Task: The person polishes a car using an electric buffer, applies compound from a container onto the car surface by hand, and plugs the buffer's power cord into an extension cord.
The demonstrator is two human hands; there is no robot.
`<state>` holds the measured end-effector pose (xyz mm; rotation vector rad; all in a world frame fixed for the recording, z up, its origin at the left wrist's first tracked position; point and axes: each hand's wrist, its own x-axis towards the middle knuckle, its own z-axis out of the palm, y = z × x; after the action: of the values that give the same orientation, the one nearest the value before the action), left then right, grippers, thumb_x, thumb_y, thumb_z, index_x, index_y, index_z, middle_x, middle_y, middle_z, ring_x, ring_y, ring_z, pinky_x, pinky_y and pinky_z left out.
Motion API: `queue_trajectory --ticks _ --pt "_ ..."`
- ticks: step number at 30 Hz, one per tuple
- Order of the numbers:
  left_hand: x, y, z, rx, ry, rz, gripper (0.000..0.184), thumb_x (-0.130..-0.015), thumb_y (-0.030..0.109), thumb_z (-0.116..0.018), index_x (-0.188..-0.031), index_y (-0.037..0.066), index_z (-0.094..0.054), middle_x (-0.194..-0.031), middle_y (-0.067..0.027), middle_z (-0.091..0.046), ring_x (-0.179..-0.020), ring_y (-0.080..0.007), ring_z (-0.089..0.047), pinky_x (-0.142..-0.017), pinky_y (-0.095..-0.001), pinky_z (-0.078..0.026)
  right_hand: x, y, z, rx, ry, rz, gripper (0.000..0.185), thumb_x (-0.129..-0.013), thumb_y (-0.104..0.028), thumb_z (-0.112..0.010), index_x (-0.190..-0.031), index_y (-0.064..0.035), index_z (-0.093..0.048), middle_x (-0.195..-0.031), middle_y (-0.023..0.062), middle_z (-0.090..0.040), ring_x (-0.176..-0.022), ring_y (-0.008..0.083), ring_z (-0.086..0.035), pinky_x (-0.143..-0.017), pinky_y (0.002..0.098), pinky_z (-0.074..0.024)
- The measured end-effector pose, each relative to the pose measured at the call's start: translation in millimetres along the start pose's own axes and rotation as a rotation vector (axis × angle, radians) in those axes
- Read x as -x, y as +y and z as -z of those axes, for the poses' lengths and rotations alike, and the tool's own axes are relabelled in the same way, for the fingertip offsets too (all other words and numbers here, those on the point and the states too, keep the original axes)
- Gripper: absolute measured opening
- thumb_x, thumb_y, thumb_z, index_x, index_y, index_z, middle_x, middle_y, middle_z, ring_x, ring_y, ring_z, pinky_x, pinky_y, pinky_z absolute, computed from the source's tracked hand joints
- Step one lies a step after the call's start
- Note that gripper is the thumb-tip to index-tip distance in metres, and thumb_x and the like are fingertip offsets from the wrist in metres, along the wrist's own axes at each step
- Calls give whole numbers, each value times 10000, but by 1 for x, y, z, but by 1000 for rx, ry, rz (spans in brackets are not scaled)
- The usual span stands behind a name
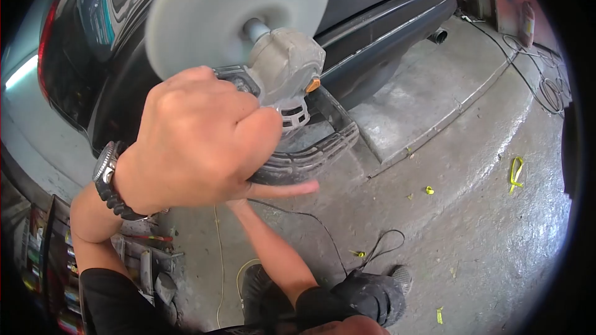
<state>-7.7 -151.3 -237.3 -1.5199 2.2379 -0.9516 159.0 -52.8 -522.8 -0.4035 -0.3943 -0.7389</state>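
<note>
A power polisher (287,65) is held up in front of me, its big round pale disc (205,18) blurred as if spinning. My left hand (198,130), with a black watch (112,180) on the wrist, is closed on the dark loop handle at the tool's near side. Behind and below it, my right hand (282,190) reaches the underside of the tool. One straight digit shows there; its other fingers are hidden. The dark car (391,15) stands just beyond the disc, and I cannot tell whether they touch.
A black cord (320,223) trails across the concrete floor (434,242) near my feet. Yellow strips (516,174) lie about at right. Coiled cables (549,90) and a bottle (527,25) are by the red wall. A cluttered rack (53,267) stands at lower left.
</note>
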Motion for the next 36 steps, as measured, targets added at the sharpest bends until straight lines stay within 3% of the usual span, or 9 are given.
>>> queue_trajectory --ticks 3,9,12,18,22,27,32,36 --pt "8 5 4 -61 35 -9 513 -611 429 -791 -580 102 -398 -531 -10 -332 -438 -193 -395 -454 -317 -301 6 8 -2 20 1 -22 1056 -652 -845 -647 -1216 39 -529 -1154 86 -591 -1107 191 -541 -972 362 -430" --pt "87 3 27 -30 -133 24 462 -564 352 -784 -574 89 -405 -531 -21 -328 -436 -203 -400 -451 -329 -274 56 77 -12 120 2 -131 1072 -651 -848 -642 -1235 41 -515 -1174 92 -583 -1125 198 -533 -985 366 -423" --pt "137 4 35 72 -117 75 469 -549 338 -800 -572 92 -401 -526 -18 -323 -424 -204 -381 -449 -334 -256 82 120 -19 163 -18 -186 1080 -651 -849 -640 -1245 42 -508 -1183 95 -579 -1134 201 -530 -991 368 -420" --pt "202 23 52 43 -84 237 611 -555 448 -902 -578 109 -394 -522 1 -314 -416 -195 -349 -449 -326 -249 130 158 -34 189 -43 -240 1096 -650 -852 -636 -1265 44 -494 -1203 101 -571 -1151 207 -522 -1004 371 -413" --pt "208 26 54 36 -68 232 638 -563 492 -909 -589 115 -395 -528 0 -327 -426 -195 -356 -458 -324 -258 134 125 -45 148 -55 -210 1090 -648 -854 -634 -1258 38 -498 -1187 90 -580 -1136 196 -527 -998 371 -415" --pt "147 21 47 -39 -83 159 635 -586 485 -900 -582 120 -380 -520 6 -339 -428 -175 -376 -451 -308 -273 115 174 0 -126 -206 -342 1039 -666 -853 -621 -1214 22 -513 -1069 74 -613 -959 161 -588 -840 325 -480" --pt "63 8 26 -43 -40 63 615 -566 493 -909 -587 124 -416 -534 -3 -385 -448 -196 -410 -466 -306 -316 50 60 -15 -117 -127 -78 950 -702 -848 -589 -1121 3 -529 -877 59 -621 -636 132 -622 -549 269 -514" --pt "-6 -1 14 -75 3 42 581 -583 483 -907 -600 105 -466 -549 -28 -442 -466 -228 -453 -478 -321 -378 18 -44 -32 -210 2 -4 930 -725 -870 -510 -1078 -10 -538 -797 69 -592 -591 152 -598 -533 294 -505"
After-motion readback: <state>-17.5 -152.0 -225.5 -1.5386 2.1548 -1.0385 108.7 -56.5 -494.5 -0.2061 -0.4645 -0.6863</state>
